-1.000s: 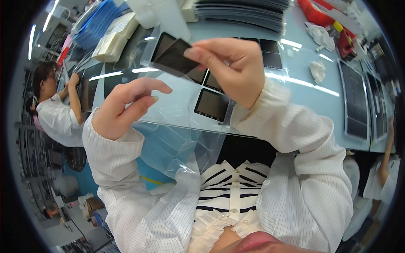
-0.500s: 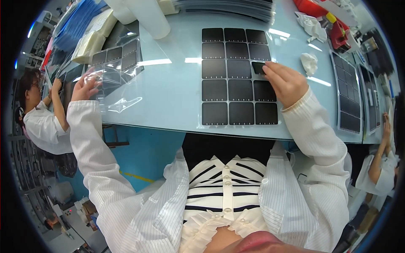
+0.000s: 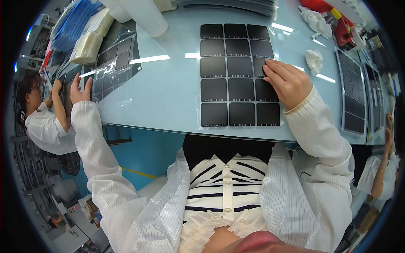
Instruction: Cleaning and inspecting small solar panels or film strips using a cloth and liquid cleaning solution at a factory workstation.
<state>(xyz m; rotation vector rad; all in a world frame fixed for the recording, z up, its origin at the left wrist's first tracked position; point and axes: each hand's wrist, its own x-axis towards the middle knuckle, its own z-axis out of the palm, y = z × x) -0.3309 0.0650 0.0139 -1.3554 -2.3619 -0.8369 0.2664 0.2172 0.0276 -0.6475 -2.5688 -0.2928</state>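
Observation:
A sheet of dark rounded squares [image 3: 240, 90] in a grid of three columns lies flat in front of me. My right hand [image 3: 289, 82] is closed at the right column, its fingertips on the outer edge of a dark square [image 3: 258, 67] that lies level with its neighbours. The fingers hide part of that square and of the one below. At the left, my left hand [image 3: 80, 89] is open, thumb and fingers apart, holding nothing. Beside it lies a clear plastic film sheet [image 3: 110, 76] with several dark squares showing at its far end.
A white cylindrical container [image 3: 149, 21], a cream stack [image 3: 90, 44] and blue sheets [image 3: 76, 21] stand back left. Crumpled white tissue [image 3: 313, 62] lies right of the grid, near another dark-squared sheet [image 3: 353, 95]. A co-worker [image 3: 46, 118] sits at the left; another person's arm [image 3: 379, 168] shows right.
My left hand has let go of the clear film, which now lies flatter on the table. The square under my right fingertips, tilted before, now lies flat in the grid.

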